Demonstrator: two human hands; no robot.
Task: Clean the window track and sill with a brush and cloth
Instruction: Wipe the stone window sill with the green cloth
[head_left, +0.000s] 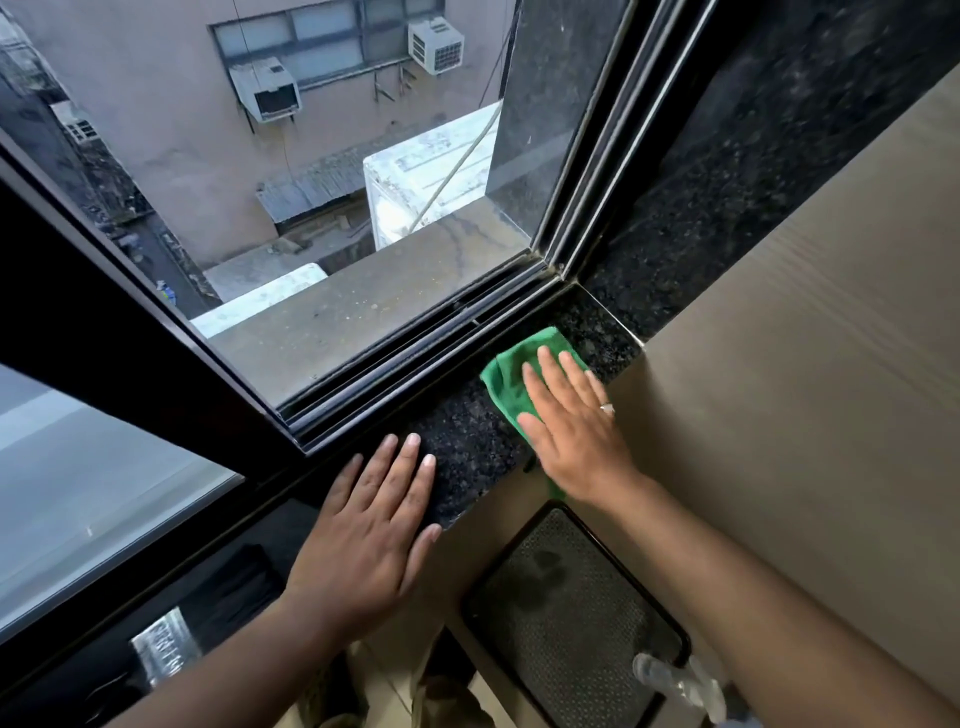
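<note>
Cloth (511, 382) under flat open right hand (574, 426) on sill (467, 447). Left hand (371, 525) open, bracing. Best wipe firmly toward corner beside track (415, 358).

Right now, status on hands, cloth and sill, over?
Right hand flat on green cloth, pressing it to the granite sill. Left hand open, braced on the sill edge. Track unobstructed; no brush in view.

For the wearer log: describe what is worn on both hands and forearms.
Both forearms are bare in view, no sleeves or gloves. The right hand wears a thin silver-coloured ring on one finger. The left hand shows no ring, watch or band.
</note>
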